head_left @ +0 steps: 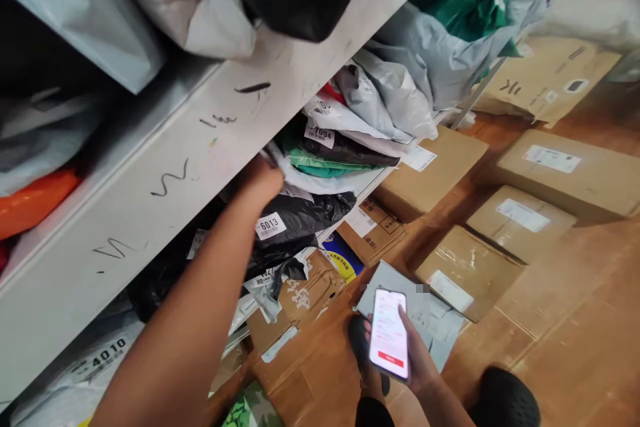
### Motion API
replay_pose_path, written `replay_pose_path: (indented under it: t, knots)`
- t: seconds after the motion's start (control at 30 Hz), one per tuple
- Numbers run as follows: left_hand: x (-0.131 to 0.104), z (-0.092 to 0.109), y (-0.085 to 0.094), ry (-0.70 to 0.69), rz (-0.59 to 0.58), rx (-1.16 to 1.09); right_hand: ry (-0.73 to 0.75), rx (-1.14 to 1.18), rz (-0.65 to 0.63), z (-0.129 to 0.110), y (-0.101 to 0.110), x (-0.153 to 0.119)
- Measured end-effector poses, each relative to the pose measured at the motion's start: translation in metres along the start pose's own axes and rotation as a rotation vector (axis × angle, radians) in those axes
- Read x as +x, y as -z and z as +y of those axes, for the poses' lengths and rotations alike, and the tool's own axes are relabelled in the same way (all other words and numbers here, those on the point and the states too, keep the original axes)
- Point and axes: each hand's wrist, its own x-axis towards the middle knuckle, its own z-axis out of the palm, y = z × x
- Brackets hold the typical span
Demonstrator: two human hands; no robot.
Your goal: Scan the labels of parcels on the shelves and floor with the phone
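Observation:
My left hand (pixel 269 177) reaches into the lower shelf level, against a stack of bagged parcels. It touches the end of a white plastic mailer (pixel 325 183); its fingers are blurred and largely hidden among the bags. Just below lies a black parcel (pixel 323 212) with a label reading 6013. Above the mailer are green packaging (pixel 320 163) and a dark parcel (pixel 353 150) labelled 7004. Lower right, my right hand (pixel 420 355) is closed around a smartphone (pixel 389 332), thumb at its edge. The phone's lit screen shows a light page with a red button.
A white shelf board (pixel 200 127) with pen marks crosses above my left arm. More bags, including an orange one (pixel 37 203), sit on the upper level. Several cardboard boxes (pixel 470 270) and a grey flat parcel (pixel 395 277) lie on the wooden floor (pixel 575 320), near my feet.

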Motion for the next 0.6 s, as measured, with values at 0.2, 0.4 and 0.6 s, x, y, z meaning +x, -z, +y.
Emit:
replay_pose_path:
  t: [0.2,0.4,0.6]
  knots:
    - [0.000,0.005,-0.049,0.112,0.019,-0.503,-0.146,-0.016,0.023,0.016,0.046,0.012]
    - [-0.008,0.001,-0.070,-0.074,0.024,-0.785,-0.170,-0.058,-0.047,0.016,0.028,0.010]
    - [-0.005,-0.008,-0.057,-0.055,-0.069,-0.504,0.029,0.038,-0.466,0.002,-0.098,-0.027]
